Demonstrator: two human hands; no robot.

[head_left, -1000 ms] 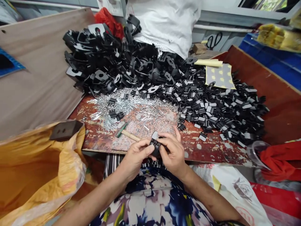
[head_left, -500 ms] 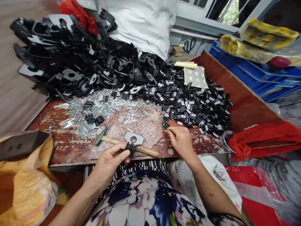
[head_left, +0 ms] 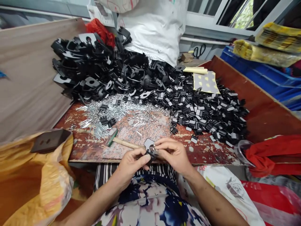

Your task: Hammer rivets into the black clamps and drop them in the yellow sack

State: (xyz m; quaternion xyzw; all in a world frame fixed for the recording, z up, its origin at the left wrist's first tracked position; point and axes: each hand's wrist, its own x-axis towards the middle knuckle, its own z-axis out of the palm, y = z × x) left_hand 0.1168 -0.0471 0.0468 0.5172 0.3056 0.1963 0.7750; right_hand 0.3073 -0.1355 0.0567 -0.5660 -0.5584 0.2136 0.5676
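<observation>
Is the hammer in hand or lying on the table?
Lying on the table: the hammer rests flat, untouched, while both hands hold a black clip.

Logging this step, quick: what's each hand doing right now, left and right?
Left hand: closed, pinching the black plastic clip from its left side.
Right hand: closed, fingertips on the same clip from the right.

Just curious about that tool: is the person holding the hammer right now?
No, the hammer lies on the table while both hands pinch a small black part.
</observation>
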